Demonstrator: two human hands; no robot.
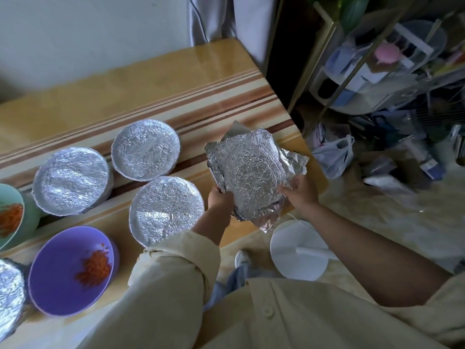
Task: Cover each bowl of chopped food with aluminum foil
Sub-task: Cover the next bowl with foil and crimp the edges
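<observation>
A bowl draped in a crumpled sheet of aluminum foil (251, 170) stands near the table's right edge, with loose foil corners sticking out around it. My left hand (219, 197) grips the foil at its near left side, and my right hand (299, 189) pinches the foil at its near right side. Three foil-covered bowls (146, 149), (71, 180), (166, 210) sit to the left. A purple bowl (57, 280) with chopped orange-red food and a green bowl (12, 222) with the same kind of food stand uncovered at the near left. Another foil-covered bowl (10, 293) shows at the left edge.
The striped wooden table (156, 86) runs back toward a wall. A white round stool (299, 250) stands just past the table's near right edge. Bags and a cluttered shelf (377, 71) fill the floor at the right.
</observation>
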